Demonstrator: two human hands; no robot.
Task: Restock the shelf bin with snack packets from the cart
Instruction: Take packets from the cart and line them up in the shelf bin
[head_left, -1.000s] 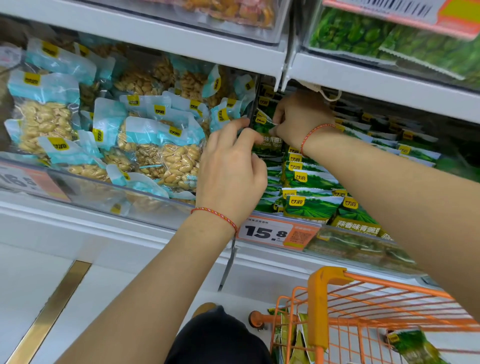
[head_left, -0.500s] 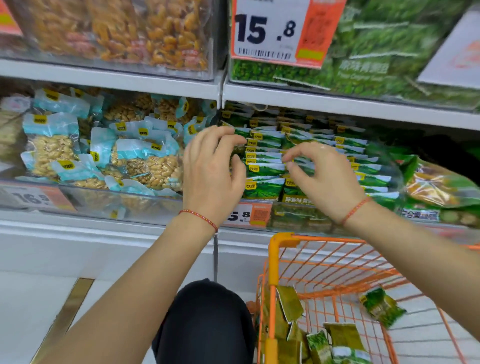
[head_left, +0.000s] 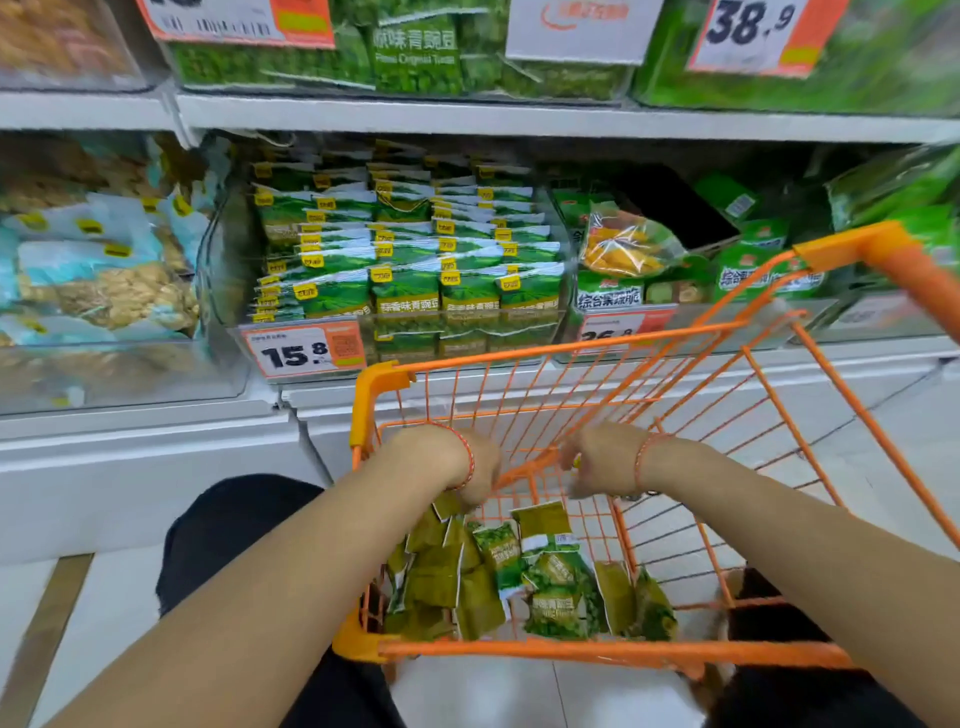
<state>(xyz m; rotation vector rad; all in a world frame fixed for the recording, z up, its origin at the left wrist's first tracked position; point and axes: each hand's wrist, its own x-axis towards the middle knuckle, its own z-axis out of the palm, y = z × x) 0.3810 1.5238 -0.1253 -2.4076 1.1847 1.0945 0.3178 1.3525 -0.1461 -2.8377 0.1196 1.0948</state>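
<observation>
The orange wire cart (head_left: 587, 650) stands in front of me, with several green snack packets (head_left: 555, 577) lying loose on its floor. Both my hands are lowered inside it. My left hand (head_left: 480, 470) points down at the left, its fingertips right above an olive-green packet (head_left: 445, 506); its fingers are hidden and blurred. My right hand (head_left: 592, 462) hovers above the middle of the pile with its fingers bent downward, and no packet is plainly in it. Behind the cart, the clear shelf bin (head_left: 467, 332) holds neat rows of the same green packets (head_left: 405, 286).
A bin of peanut packs (head_left: 119, 291) sits to the left, and a bin of mixed green bags (head_left: 623, 249) to the right. Price tags hang on the bin fronts (head_left: 301, 353). An upper shelf (head_left: 467, 114) overhangs the bins. My dark-clad knees flank the cart.
Both hands left the shelf bin and dropped into the cart. My view tilted downward, so the cart's floor and its packets now show.
</observation>
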